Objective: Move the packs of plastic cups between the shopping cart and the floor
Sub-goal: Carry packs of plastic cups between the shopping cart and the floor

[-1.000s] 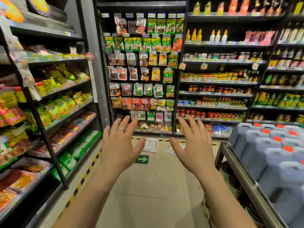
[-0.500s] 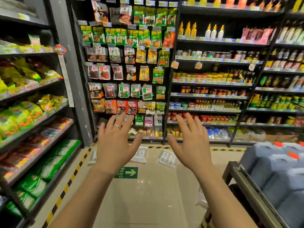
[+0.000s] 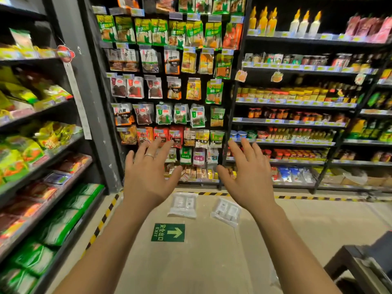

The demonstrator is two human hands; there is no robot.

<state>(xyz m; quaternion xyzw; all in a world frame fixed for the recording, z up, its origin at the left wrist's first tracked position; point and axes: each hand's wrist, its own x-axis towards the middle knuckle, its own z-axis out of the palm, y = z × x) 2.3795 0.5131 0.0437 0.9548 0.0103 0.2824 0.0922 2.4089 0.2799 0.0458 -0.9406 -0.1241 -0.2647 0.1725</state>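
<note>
Two clear packs of plastic cups lie flat on the tan floor ahead of me: one [image 3: 183, 205] between my wrists, the other [image 3: 226, 211] just right of it and partly behind my right wrist. My left hand [image 3: 148, 175], with a ring, is raised with fingers spread and holds nothing. My right hand [image 3: 248, 177] is raised the same way, also empty. Both hands hover well above the packs. No shopping cart is in view.
Stocked shelves [image 3: 38, 158] line the left side. A hanging snack rack [image 3: 169, 92] and sauce shelves [image 3: 297, 124] stand ahead. A dark metal rack corner [image 3: 364, 270] juts in at lower right. A green exit sign [image 3: 168, 232] marks the floor.
The view has moved forward and turned left, so the packs on the floor are closer. The jugs on the right rack have slid out of view. My hands stay raised and spread.
</note>
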